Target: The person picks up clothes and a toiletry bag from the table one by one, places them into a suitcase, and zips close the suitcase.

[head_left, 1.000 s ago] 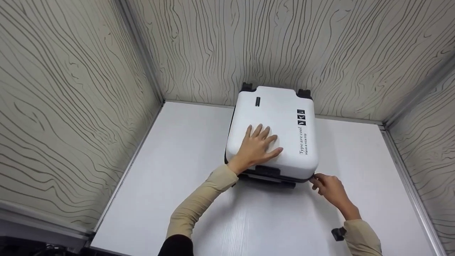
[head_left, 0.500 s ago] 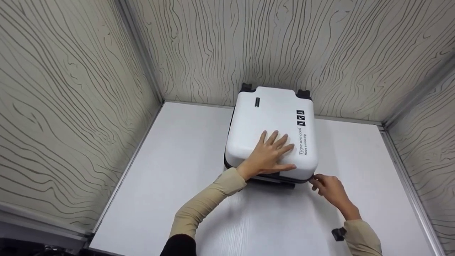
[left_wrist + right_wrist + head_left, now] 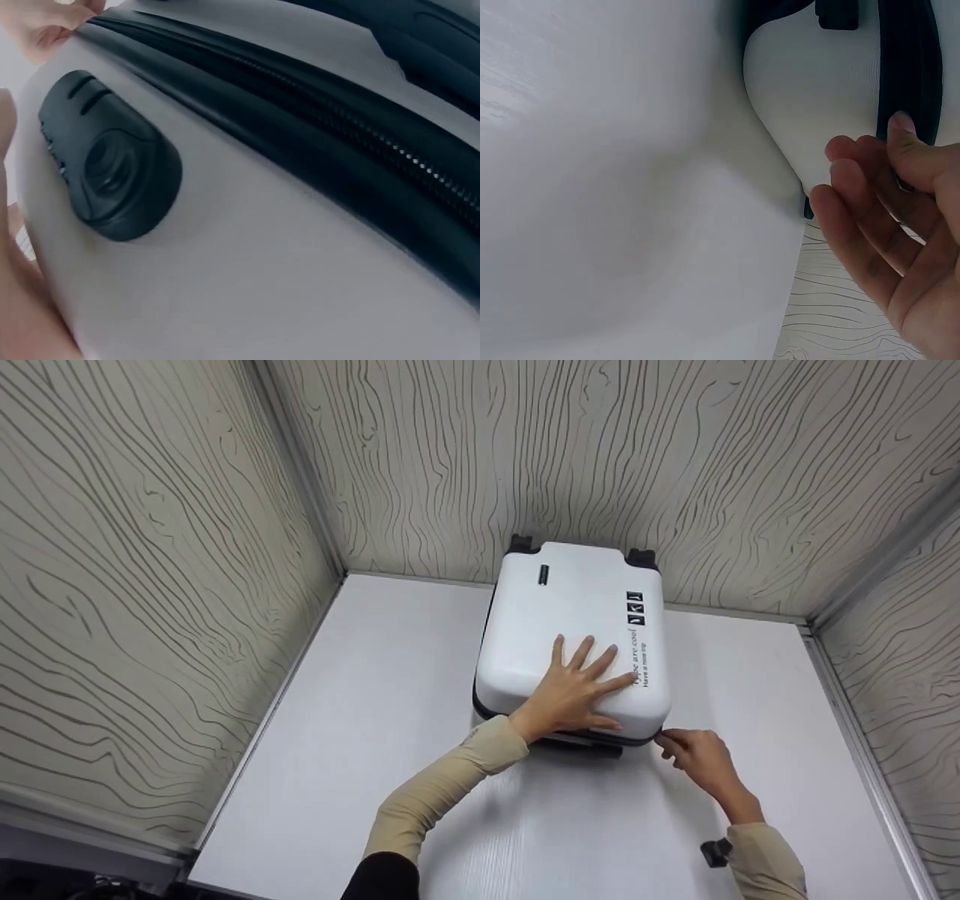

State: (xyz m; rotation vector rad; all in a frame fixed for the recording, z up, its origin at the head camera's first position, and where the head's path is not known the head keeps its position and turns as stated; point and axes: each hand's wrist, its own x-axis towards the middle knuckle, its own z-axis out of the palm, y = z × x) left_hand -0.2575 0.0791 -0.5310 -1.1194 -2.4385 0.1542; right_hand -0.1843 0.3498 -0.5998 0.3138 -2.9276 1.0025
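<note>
A white hard-shell suitcase lies flat with its wheels toward the back wall. My left hand rests on its lid near the front edge, fingers spread, the little-finger side away and fingertips over the printed lettering. At the front right corner my right hand pinches the zipper pull between thumb and curled index finger; the pull is mostly hidden by the fingers. In the left wrist view the black zipper runs along the side to the right hand's fingers, with a black combination lock beside it.
The suitcase stands on a white tabletop against a wood-grain patterned back wall. A similar side wall rises at the left, and metal rails edge the table. A dark carry handle shows on the suitcase's side.
My left hand has slid to the right and toward the front edge of the lid, its fingers spreading wider. The right hand stays at the corner, almost unmoved; the suitcase keeps its place.
</note>
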